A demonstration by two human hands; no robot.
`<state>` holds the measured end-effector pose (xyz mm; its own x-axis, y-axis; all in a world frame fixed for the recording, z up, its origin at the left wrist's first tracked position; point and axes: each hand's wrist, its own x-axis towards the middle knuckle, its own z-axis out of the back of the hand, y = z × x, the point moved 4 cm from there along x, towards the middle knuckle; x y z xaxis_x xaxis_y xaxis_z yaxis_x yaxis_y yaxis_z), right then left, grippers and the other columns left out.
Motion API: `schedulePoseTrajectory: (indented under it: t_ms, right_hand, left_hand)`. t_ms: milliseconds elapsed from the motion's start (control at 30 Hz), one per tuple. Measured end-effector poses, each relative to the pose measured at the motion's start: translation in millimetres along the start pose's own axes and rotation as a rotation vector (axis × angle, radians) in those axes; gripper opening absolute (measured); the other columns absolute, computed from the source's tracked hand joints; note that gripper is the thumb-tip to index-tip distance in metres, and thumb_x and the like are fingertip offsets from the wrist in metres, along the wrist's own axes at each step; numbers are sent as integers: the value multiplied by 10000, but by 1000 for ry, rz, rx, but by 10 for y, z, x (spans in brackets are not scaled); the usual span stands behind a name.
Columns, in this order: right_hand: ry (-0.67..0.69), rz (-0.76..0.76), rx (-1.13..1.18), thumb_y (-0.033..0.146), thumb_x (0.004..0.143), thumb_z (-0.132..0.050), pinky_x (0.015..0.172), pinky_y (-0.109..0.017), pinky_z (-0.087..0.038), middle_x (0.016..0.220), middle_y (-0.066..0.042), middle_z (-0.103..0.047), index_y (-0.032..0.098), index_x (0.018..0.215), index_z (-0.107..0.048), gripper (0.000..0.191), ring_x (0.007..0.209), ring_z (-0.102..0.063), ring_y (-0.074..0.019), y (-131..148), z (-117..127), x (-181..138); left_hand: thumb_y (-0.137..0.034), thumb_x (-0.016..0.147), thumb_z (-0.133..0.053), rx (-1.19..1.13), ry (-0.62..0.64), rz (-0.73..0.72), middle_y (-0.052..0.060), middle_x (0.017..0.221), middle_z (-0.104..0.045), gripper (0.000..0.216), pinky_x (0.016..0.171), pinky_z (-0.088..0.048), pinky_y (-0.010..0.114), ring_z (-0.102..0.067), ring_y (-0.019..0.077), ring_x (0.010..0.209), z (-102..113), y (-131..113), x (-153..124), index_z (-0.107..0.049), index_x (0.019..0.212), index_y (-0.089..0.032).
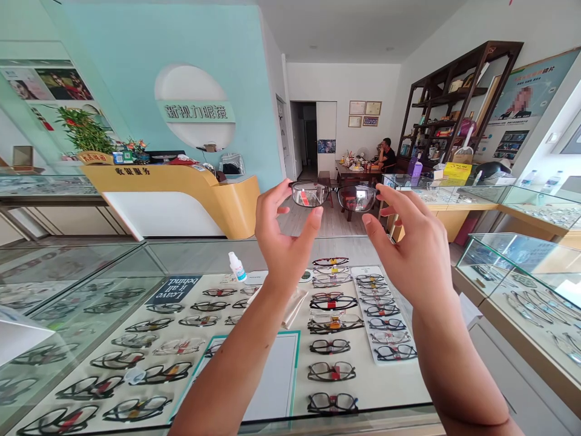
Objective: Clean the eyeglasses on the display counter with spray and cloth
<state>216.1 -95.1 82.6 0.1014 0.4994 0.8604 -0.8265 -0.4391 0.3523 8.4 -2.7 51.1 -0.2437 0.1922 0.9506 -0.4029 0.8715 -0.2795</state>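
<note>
A pair of dark-rimmed eyeglasses (pixel 310 194) is held up in front of me over the counter, its two lenses side by side. My left hand (pixel 282 233) grips it at the left outer corner, index finger at the rim and thumb lower down. At the right outer corner my right hand (pixel 411 233) holds it the same way. Below my hands, rows of eyeglasses (pixel 333 370) with coloured tags lie in the glass display case. A small white bottle (pixel 236 267) stands behind my left forearm, and a pale cloth (pixel 295 307) is partly hidden by it.
A white mat with a teal border (pixel 271 378) lies near the front edge. Further glass cases (pixel 521 290) stand on the right. Beyond are a yellow-and-white reception desk (pixel 181 200), a dark shelf unit (pixel 447 91) and a seated person (pixel 387 156) at a table.
</note>
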Motion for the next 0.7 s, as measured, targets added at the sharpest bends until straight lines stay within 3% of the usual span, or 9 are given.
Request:
schedulePoseTrajectory:
  t_ms: [700]
  right_hand:
    - [-1, 39, 42, 357, 1076, -628, 887, -494, -696, 1359, -142, -794, 278, 1565, -732, 506, 1076, -816, -308, -7, -5, -11]
  left_hand:
    - [-529, 1004, -829, -35, 19, 23, 146, 1535, -751, 593, 984, -619, 436, -765, 317, 1376, -11, 68, 2, -665, 1516, -277]
